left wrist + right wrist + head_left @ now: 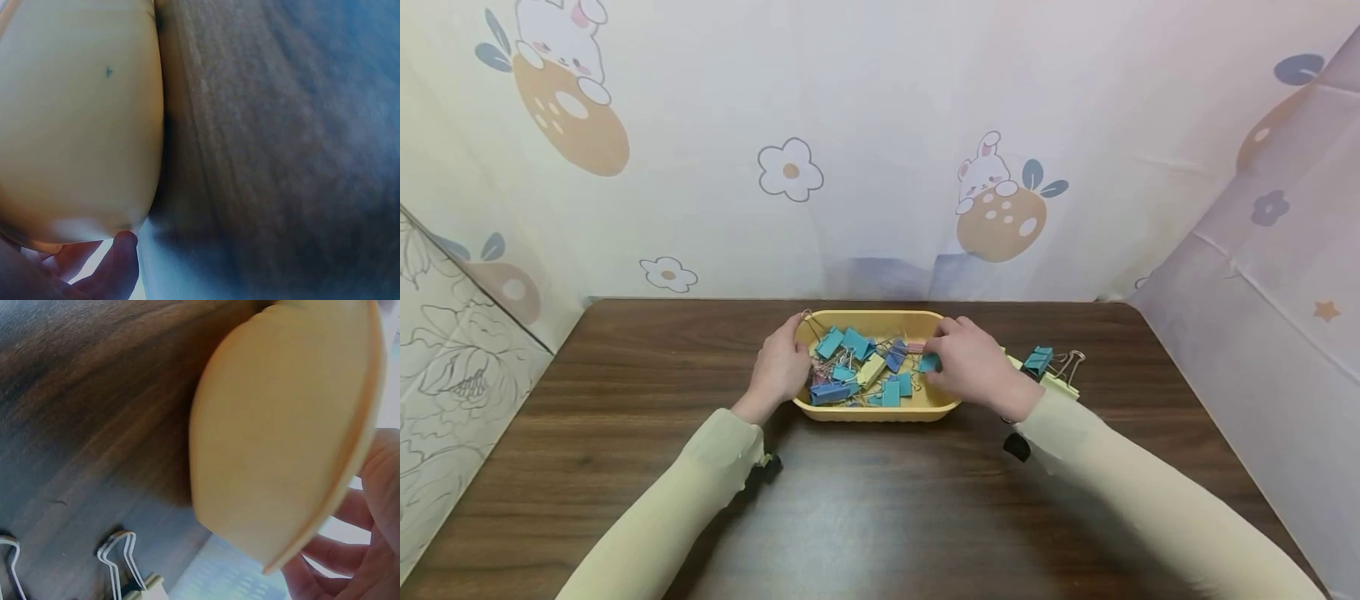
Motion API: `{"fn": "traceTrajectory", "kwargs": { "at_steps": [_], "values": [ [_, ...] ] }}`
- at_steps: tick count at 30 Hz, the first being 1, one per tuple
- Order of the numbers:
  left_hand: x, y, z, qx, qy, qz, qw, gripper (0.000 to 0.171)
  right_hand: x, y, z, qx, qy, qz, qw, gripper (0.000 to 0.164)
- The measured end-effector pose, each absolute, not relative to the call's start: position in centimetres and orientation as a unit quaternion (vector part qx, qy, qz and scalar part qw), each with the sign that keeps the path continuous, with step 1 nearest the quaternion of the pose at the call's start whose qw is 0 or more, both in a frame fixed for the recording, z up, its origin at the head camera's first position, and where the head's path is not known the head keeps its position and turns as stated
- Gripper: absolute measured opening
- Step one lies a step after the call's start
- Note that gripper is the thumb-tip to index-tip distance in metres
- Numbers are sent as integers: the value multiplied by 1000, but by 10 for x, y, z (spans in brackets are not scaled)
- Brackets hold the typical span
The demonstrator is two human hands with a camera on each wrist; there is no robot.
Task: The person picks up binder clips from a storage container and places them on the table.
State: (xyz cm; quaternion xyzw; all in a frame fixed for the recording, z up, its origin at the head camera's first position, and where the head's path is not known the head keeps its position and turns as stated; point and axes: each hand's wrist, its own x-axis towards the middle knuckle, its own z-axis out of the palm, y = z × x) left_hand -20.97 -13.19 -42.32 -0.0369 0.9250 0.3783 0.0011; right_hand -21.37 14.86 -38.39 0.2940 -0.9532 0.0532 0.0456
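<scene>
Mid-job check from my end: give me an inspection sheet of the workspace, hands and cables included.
Surface: brown wood-grain table.
Job's things: yellow tray holding a jumble of binder clips, including a blue clip and a pale yellow clip.
Clutter: more clips on the table right of the tray, partly hidden by the right arm; a small dark object beside each sleeve, too unclear to identify.
Left hand: the left hand holds the tray's left end.
Right hand: the right hand pinches a teal clip at the tray's right end.
Cables: nothing seen.
Surroundings: pale backdrop printed with rabbits and flowers.
</scene>
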Motion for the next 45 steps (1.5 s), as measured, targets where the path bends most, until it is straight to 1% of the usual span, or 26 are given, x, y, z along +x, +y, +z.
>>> {"fn": "traceTrajectory", "kwargs": {
  "at_steps": [4,10,18,21,27,30,34,41,45],
  "values": [
    [-210,-131,-424,-37,923,383,2,52,-209,157,-376,289,-953,83,47,19],
    [-212,-132,-424,-36,921,387,3,52,-203,170,-368,271,-951,136,56,20],
    [-213,-135,-426,-32,923,384,1,52,-203,177,-366,272,-944,180,53,15],
    [-213,-135,-426,-32,922,385,3,52,-204,178,-368,274,-938,206,58,16],
    [-213,-135,-426,-32,923,383,0,52,-205,179,-368,266,-919,276,91,23],
    [-213,-134,-425,-32,923,384,-1,52,-206,180,-369,252,-918,293,90,24],
    [-213,-134,-425,-35,922,386,0,52,-208,182,-372,254,-919,291,78,24],
    [-213,-132,-424,-37,921,388,2,52,-211,179,-374,281,-919,264,86,21],
    [-213,-131,-424,-37,921,388,2,52,-214,173,-375,283,-921,257,78,22]
  ]
}}
